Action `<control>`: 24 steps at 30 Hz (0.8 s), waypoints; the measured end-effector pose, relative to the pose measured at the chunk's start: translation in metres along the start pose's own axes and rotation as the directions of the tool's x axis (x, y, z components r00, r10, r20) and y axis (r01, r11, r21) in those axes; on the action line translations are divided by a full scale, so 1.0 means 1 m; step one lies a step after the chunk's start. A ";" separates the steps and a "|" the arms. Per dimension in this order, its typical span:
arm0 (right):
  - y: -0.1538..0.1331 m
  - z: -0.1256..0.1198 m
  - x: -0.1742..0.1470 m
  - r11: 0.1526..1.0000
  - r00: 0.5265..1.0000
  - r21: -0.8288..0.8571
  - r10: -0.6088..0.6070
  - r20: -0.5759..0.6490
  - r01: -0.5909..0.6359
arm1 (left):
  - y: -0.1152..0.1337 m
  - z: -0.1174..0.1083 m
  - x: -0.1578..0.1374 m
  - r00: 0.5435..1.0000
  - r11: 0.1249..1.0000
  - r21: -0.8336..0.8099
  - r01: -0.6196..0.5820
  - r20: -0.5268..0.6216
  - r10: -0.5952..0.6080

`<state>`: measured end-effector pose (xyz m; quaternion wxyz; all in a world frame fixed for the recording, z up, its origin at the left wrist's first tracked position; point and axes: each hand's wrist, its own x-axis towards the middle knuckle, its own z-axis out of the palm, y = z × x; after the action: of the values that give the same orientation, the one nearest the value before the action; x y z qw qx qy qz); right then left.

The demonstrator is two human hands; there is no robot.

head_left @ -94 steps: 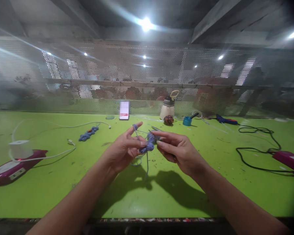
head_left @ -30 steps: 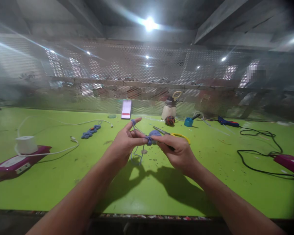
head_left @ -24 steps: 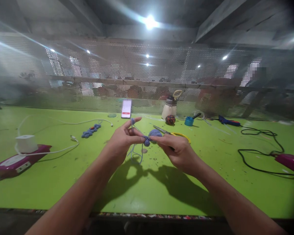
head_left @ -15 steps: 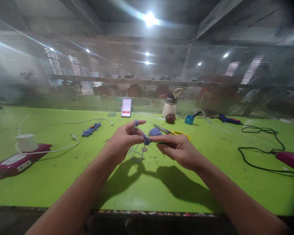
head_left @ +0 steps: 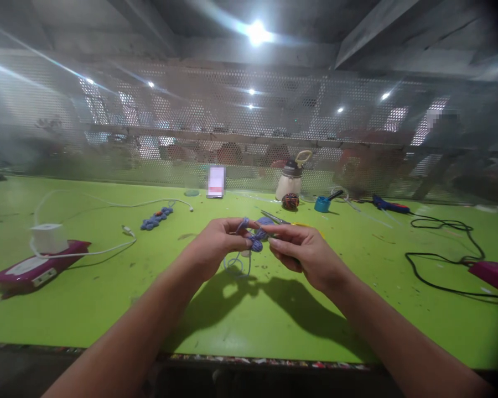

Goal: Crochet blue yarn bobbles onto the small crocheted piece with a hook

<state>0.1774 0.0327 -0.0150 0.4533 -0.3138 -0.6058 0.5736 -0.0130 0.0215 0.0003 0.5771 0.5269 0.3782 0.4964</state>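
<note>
My left hand (head_left: 218, 243) pinches a small purple crochet piece (head_left: 256, 243) between thumb and fingers, with a loop of purple yarn (head_left: 244, 224) around its index finger. My right hand (head_left: 305, 249) is closed in a pen-like grip on a thin crochet hook, mostly hidden by the fingers, its fingertips at the right side of the piece. A loose strand hangs below the piece in a curl. Behind the hands lie a purple yarn ball (head_left: 265, 220), partly covered, and scissors (head_left: 276, 218) with yellow handles.
A finished strip of blue crochet flowers (head_left: 155, 219) lies to the left, near a white cable and a power strip (head_left: 41, 268). At the back stand a phone (head_left: 216, 182), a bottle (head_left: 289, 182), a dark yarn ball (head_left: 290, 202) and a blue container (head_left: 322, 204). A glue gun (head_left: 390, 205) lies right.
Both hands have shifted slightly right, and the right fingers have drawn in closer to the left. The crochet piece has turned, showing more of its petals.
</note>
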 end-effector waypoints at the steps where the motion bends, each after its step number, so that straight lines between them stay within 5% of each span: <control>1: 0.001 0.000 0.000 1.000 1.000 0.000 0.009 -0.013 -0.009 | 0.000 0.000 0.000 1.000 1.000 -0.010 0.014 -0.014 -0.014; 8: 0.005 0.006 0.002 0.997 0.989 -0.066 -0.052 -0.139 0.043 | -0.003 0.005 0.001 0.995 0.997 -0.025 -0.076 -0.073 0.074; 12: 0.005 0.009 0.002 0.997 0.983 -0.037 -0.066 -0.172 0.061 | -0.002 0.007 -0.001 0.999 0.986 -0.165 0.004 -0.047 -0.012; 16: 0.006 0.010 0.002 0.996 0.986 0.003 -0.084 -0.140 0.086 | -0.002 0.009 -0.001 0.997 0.956 -0.292 0.004 -0.068 -0.025; 24: 0.006 0.010 0.001 0.988 0.987 -0.054 -0.150 -0.059 0.147 | -0.003 0.008 0.001 0.999 0.958 -0.288 0.015 -0.043 -0.028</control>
<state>0.1674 0.0307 -0.0206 0.5058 -0.2967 -0.6269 0.5129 -0.0043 0.0204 -0.0015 0.6439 0.4215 0.3210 0.5520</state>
